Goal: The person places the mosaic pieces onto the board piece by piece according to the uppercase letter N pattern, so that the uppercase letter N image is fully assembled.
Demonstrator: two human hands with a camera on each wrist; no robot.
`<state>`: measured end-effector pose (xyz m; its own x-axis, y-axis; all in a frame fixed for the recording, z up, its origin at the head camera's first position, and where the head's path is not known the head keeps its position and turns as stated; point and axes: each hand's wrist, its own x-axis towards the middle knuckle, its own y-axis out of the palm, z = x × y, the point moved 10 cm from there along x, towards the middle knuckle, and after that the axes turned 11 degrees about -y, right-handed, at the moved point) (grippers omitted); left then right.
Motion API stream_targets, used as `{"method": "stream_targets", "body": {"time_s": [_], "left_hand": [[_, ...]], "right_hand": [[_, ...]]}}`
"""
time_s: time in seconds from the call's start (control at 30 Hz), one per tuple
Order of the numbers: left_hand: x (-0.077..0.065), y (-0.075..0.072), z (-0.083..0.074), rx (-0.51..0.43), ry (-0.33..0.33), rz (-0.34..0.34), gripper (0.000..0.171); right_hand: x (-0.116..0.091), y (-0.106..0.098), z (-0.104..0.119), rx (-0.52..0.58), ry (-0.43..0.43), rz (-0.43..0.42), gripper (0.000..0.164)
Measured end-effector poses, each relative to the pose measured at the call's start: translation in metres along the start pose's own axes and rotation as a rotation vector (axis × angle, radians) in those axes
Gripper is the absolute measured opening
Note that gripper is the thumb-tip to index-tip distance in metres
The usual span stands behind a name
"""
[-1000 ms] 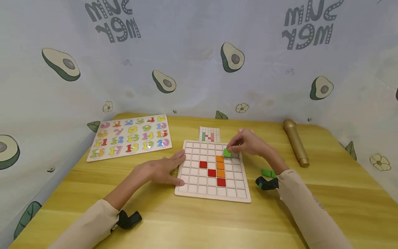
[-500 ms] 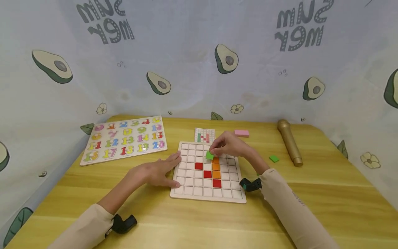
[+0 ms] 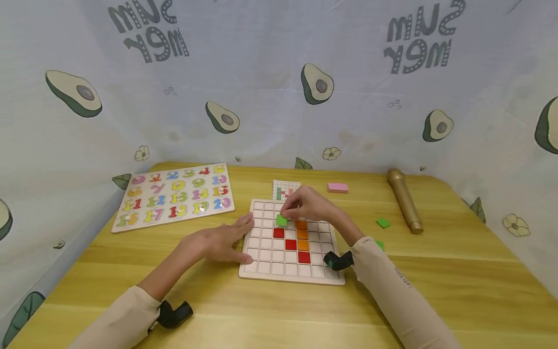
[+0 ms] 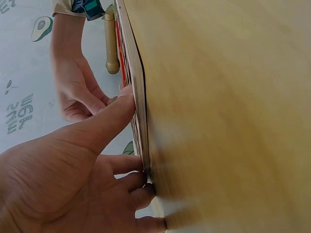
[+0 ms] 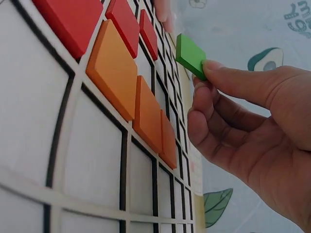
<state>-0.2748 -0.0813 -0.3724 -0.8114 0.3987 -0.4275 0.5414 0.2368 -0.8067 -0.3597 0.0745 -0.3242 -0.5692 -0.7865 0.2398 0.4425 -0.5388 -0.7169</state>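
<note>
In the head view a white grid board [image 3: 267, 267] lies on the table, bearing several red tiles [image 3: 303, 257] and orange tiles [image 3: 302, 233]. My left hand [image 3: 221, 241] rests along the board's left edge, fingers spread; in the left wrist view its thumb [image 4: 114, 116] touches that edge. Between thumb and fingers my right hand [image 3: 307, 205] pinches a square green tile [image 3: 281, 220]. The right wrist view has this green tile [image 5: 191, 55] tilted and raised off the grid, beyond the orange tiles [image 5: 114, 73]. My right hand [image 5: 252, 126] partly covers the board's far side in the head view.
Behind the board lies a small pattern card [image 3: 281, 189], partly hidden by my right hand. A pink block [image 3: 337, 187] and a gold microphone-shaped object [image 3: 404, 201] lie to the right. Loose green tiles [image 3: 383, 223] are near my right sleeve. A number puzzle [image 3: 176, 194] occupies the left.
My right hand has moved left over the grid with the green tile, from the right of the orange column to above the left red tile. My left hand keeps its place at the board's edge.
</note>
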Motion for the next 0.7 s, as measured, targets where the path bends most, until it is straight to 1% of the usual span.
{"method": "stream_targets", "body": {"time_s": [0.3,0.5,0.7], "left_hand": [[0.001,0.0,0.004,0.007,-0.03,-0.007,0.099],[0.002,0.001,0.002,0.01,-0.03,-0.01,0.099],[0.001,-0.001,0.002,0.017,-0.039,-0.012,0.099]], "right_hand": [[0.019,0.013,0.008,-0.049,-0.062,0.005,0.006],[0.023,0.02,0.007,-0.058,-0.052,0.007,0.007],[0.027,0.026,0.006,-0.11,-0.037,0.014,0.007]]}}
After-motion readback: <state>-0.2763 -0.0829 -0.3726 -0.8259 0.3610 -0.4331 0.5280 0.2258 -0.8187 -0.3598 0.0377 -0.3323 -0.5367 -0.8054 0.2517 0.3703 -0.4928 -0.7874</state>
